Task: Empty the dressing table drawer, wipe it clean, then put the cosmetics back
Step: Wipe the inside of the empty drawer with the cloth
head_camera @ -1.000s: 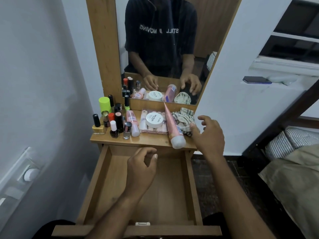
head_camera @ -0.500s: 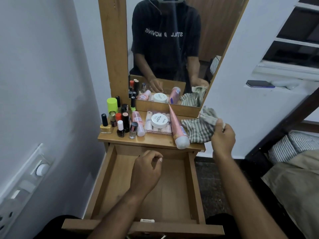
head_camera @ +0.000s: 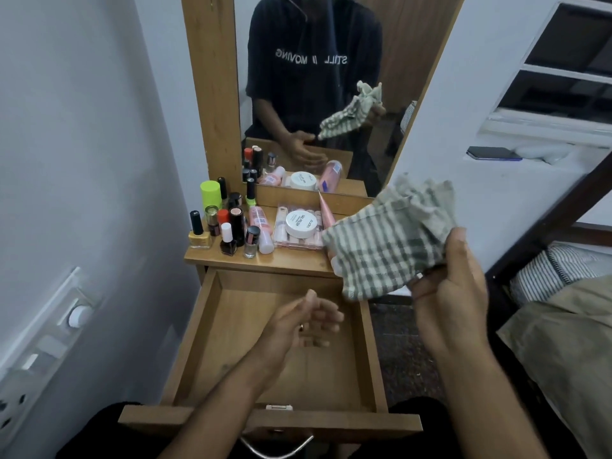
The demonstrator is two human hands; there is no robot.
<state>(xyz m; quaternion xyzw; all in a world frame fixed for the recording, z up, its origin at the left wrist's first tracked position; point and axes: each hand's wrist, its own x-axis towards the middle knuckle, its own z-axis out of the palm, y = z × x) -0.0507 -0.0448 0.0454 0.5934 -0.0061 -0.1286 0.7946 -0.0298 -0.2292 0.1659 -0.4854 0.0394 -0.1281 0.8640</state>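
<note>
A: Where's the cloth [head_camera: 384, 246]?
B: Up in the right hand [head_camera: 447, 293], gripped by its lower edge, above the surface's [head_camera: 265, 261] right end. Green-checked, crumpled.
A: The left hand [head_camera: 298, 323]?
B: Fingers loose, holding nothing, over the drawer [head_camera: 231, 342].
A: Room?
B: Drawer pulled out, wall close on the left; bottles [head_camera: 228, 226] crowd the surface.

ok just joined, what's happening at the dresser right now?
A person is cleaning out the drawer of a dressing table. It stands pulled open and looks empty. The cosmetics are lined up on the tabletop by the mirror. The right hand holds a checked cloth up above the drawer's right corner; the left hand hovers open over the drawer. Wiping hasn't started.
</note>
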